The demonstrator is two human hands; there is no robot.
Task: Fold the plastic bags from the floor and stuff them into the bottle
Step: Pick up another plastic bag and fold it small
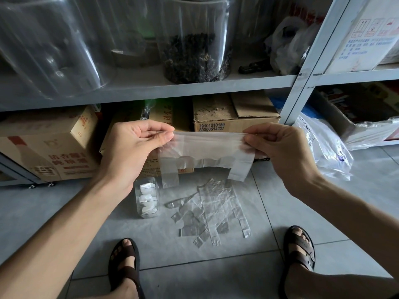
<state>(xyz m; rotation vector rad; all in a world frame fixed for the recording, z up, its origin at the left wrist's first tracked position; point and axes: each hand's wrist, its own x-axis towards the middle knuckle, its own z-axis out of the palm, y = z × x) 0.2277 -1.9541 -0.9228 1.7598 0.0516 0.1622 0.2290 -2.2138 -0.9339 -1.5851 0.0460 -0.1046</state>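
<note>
I hold a translucent plastic bag (205, 149) stretched flat in the air, folded over so its two handles hang down. My left hand (138, 147) pinches its left top corner and my right hand (280, 147) pinches its right top corner. Below, on the grey tile floor (302, 212), lies a loose pile of clear crumpled plastic bags (213, 208). A small clear bottle (148, 200) stands upright just left of the pile, with several white folded bags inside it.
A grey metal shelf (151, 89) stands ahead with large clear jars (194, 39) on it and cardboard boxes (49, 147) beneath. A big crumpled plastic bag (326, 149) lies at the right. My sandalled feet (125, 264) flank the floor pile.
</note>
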